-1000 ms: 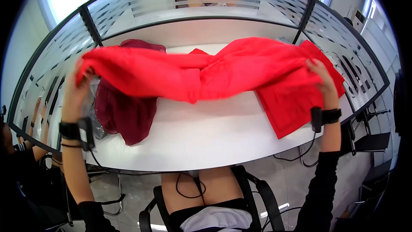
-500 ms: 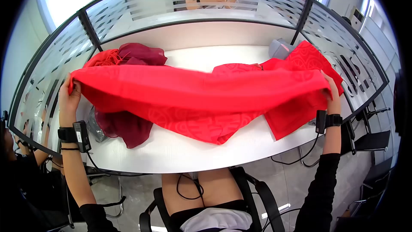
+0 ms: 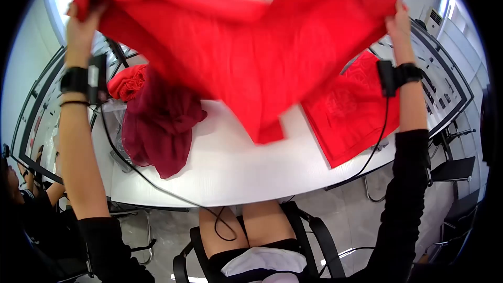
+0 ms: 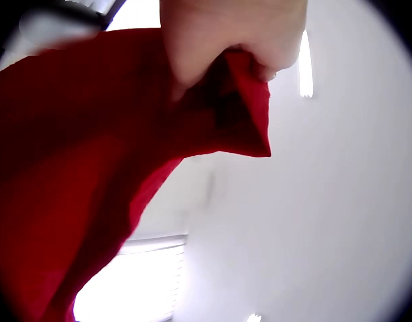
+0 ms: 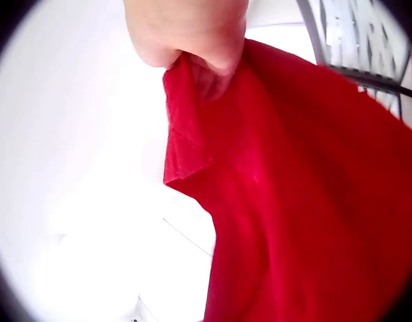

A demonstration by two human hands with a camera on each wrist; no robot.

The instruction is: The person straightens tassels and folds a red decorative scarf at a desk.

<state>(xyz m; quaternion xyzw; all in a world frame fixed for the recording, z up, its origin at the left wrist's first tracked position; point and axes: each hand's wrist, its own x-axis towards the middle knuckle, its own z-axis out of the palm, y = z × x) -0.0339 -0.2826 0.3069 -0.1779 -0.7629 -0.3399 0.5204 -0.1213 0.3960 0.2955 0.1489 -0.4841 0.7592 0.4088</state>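
Observation:
A large bright red cloth (image 3: 230,47) is stretched in the air between both hands, its middle sagging to a blurred point above the table. My left hand (image 3: 84,29) grips its upper left corner. In the left wrist view the fingers of that hand (image 4: 232,30) curl over the edge, and a small corner of fabric sticks out below them. My right hand (image 3: 399,27) pinches the opposite corner at about the same height. Seen from the right wrist, the cloth (image 5: 313,174) hangs down from the thumb and fingers, with a folded edge beside them.
On the white table (image 3: 246,170), a crumpled maroon cloth (image 3: 162,126) lies at left beside a bunched red cloth (image 3: 127,83). A patterned red cloth (image 3: 346,118) lies flat at right. A framed glass partition (image 3: 445,91) borders the table. A cable (image 3: 157,186) trails from the left wrist.
Both hands have risen, lifting the red cloth from low over the table to high in front. Its middle now droops in a V, and more of the cloths on the table shows.

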